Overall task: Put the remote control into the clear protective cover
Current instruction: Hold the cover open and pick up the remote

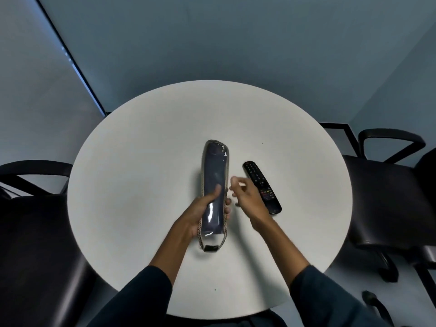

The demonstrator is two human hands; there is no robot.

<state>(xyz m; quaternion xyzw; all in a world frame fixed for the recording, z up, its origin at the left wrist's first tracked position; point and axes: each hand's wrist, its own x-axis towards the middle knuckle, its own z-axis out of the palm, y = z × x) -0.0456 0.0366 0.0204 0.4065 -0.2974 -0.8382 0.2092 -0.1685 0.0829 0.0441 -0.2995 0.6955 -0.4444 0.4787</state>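
Observation:
The clear protective cover (215, 171) is long and glossy, looks dark inside, and has a patterned trim along its sides. My left hand (203, 213) grips its lower half and holds it above the round white table (141, 173). A black remote control (262, 186) with coloured buttons lies flat on the table to the right of the cover. My right hand (245, 197) hovers between the cover and the remote, fingers loosely curled and apart, holding nothing.
Black office chairs stand at the left (30, 208) and right (387, 197) of the table. Grey walls rise behind it. Dark sleeves cover both forearms.

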